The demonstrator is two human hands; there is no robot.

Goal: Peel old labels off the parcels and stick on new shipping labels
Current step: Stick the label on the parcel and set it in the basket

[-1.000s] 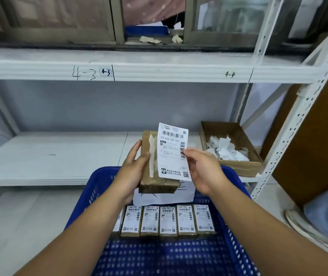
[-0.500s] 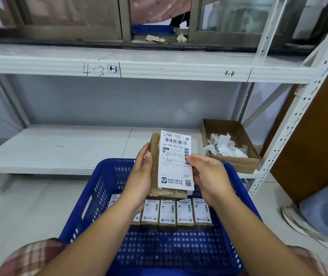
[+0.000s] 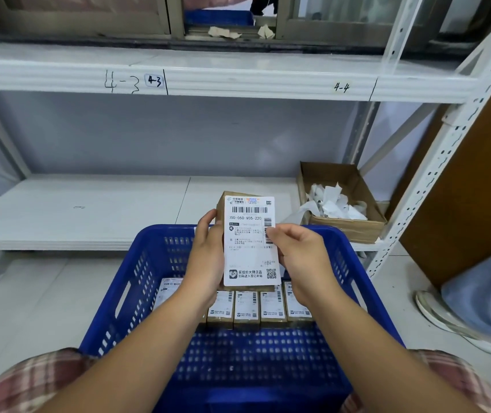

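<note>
One head-worn camera looks forward and down, close above the blue basket, with both forearms entering from the bottom edge. Mid-frame sit the left hand gripping the parcel and the right hand pinching the label. The camera faces the lower shelf squarely (the wide lens bows its edges), with the upper shelf high in frame.

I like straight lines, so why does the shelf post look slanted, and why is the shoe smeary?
Head view: the wide lens bends things near the edges, so the shelf post leans. Head view: the shoe at the right edge is smeared, while the label shows sharp big print and fuzzy small print.
</note>
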